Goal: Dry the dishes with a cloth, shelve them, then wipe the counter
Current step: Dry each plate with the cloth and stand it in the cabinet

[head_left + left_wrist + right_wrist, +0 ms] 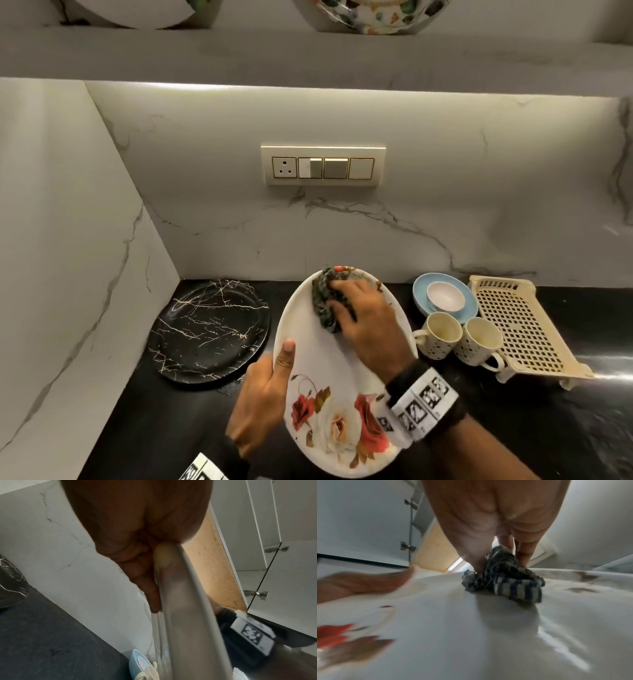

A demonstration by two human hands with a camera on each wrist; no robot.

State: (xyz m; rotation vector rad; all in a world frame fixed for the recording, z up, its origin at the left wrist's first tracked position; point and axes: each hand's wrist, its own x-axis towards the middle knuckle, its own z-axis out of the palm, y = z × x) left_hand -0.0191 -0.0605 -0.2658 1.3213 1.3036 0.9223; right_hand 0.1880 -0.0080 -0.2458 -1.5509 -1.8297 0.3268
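A white oval plate with red and cream roses (329, 356) is held tilted above the black counter (144, 428). My left hand (263, 390) grips its left rim, thumb on the face, fingers behind it. In the left wrist view the left hand (145, 574) clasps the plate's edge (185, 615). My right hand (363, 318) holds a bunched grey striped cloth (325, 301) against the plate's upper part. The right wrist view shows the right hand (496, 555) pinching the cloth (505, 577) on the plate's face (471, 635).
A black marbled round plate (209, 329) lies at the left corner. At the right are a blue saucer (469, 308) holding a small white bowl (445, 296), two patterned mugs (459, 339) and a cream plastic rack (524, 325). A shelf above carries dishes (376, 13).
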